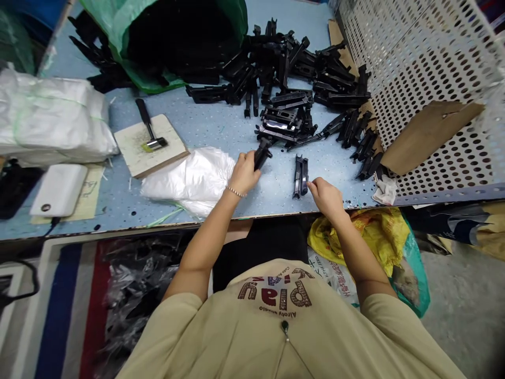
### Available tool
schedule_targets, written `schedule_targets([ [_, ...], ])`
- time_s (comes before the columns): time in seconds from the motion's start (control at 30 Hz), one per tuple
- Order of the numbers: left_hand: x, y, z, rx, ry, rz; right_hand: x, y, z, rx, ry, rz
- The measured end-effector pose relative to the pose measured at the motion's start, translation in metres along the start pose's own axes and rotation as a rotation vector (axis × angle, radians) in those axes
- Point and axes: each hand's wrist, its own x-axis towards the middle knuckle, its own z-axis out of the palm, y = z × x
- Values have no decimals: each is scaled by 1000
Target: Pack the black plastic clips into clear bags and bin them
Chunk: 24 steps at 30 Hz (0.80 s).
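My left hand was closed around a black part, fingers wrapped over its near end, while the far end stuck out, tilted up and away from me. A beaded bracelet circled that wrist. My right hand was narrow, its fingertips touching the right edge of a second part; I could not tell whether they pinched it or only rested there. That second part lay on the blue bench, pointing away from me, between my two hands. Just beside my left wrist, on its left, was a crumpled white bag, and past it a board with a hammer lying on top. Beyond my hands a heap of similar black parts spread across the bench, running back to the mouth of a green sack. Off to the right, a perforated panel stood behind a piece of cardboard, with a crumpled tissue near its foot. Far to the left sat a white bundle, a white box just in front of it.
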Motion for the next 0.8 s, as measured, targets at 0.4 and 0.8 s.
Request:
schedule_targets([
  [0.4, -100, 71, -38, -392, -393, 225, 7, -49, -20, 478, -14, -528],
  [0.8, -96, 55, -22, -600, -364, -56, 13, -45, -29, 302, -23, -488],
])
